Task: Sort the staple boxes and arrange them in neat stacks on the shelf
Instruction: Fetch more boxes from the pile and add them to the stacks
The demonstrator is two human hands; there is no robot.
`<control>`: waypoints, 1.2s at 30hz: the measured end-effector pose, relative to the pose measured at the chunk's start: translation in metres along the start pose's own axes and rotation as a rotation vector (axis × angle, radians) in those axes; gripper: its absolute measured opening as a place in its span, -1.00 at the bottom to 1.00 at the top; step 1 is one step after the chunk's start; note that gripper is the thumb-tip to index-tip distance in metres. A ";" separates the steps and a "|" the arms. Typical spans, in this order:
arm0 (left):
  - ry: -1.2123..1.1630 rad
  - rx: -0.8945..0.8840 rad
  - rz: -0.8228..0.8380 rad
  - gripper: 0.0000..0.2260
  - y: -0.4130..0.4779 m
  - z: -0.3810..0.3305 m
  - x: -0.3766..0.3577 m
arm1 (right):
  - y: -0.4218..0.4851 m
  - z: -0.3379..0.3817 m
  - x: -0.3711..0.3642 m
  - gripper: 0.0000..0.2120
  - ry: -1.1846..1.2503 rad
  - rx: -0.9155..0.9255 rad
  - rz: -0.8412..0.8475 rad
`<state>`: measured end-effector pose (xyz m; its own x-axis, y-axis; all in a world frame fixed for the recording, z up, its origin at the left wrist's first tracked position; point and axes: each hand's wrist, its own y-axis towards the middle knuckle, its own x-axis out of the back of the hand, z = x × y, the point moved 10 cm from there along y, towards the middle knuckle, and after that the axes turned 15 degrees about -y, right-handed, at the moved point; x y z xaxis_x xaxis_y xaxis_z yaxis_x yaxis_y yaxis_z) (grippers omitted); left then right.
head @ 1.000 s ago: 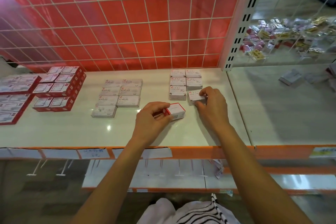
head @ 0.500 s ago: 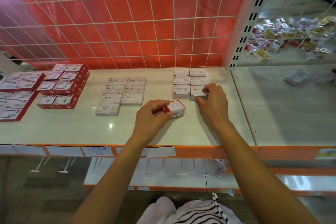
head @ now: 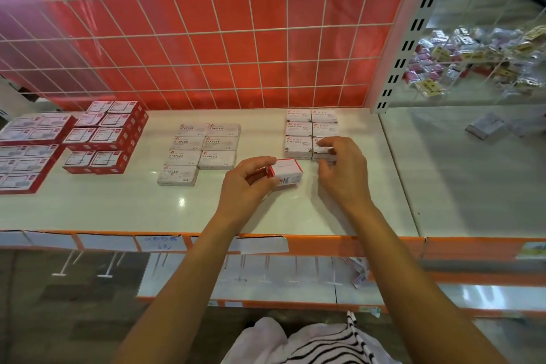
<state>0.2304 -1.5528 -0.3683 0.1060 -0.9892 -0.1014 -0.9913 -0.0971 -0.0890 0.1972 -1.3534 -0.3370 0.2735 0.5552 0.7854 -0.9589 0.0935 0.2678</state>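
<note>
- The left hand (head: 247, 188) pinches a small red-and-white cardboard box (head: 287, 172) by its left end between thumb and curled fingers. The box is just above the glossy white shelf (head: 118, 210), barcode side towards the person.
- The right hand (head: 346, 176) is beside it, with thumb and fingers curved around the near-right box of a block of pale grey boxes marked PAPER CLIPS (head: 298, 130). I cannot tell whether the fingers actually grip that box.
- The paper-clip block is two boxes wide and three deep, near the back right of the shelf.
- Pale grey boxes marked STAPLES (head: 204, 148) lie in two columns at mid-shelf, the left column one box longer.
- Red-sided boxes with white tops (head: 109, 139) are stacked at the far left.
- A white wire grid (head: 206, 38) over a red backing stands behind the shelf.
</note>
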 end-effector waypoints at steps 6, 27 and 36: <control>-0.088 0.064 -0.021 -0.77 0.000 0.007 0.004 | -0.024 0.019 -0.034 -0.50 0.415 -0.038 0.387; -0.085 0.168 0.035 -0.83 -0.009 0.004 0.049 | -0.050 0.053 -0.066 -0.82 0.687 -0.307 0.415; 0.098 0.084 0.053 -0.76 -0.012 -0.014 0.099 | -0.060 0.109 -0.079 -0.49 0.326 0.044 0.442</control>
<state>0.2515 -1.6508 -0.3631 0.0414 -0.9991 -0.0115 -0.9847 -0.0388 -0.1696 0.2409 -1.4931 -0.3540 -0.1987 0.7619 0.6165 -0.9712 -0.2374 -0.0197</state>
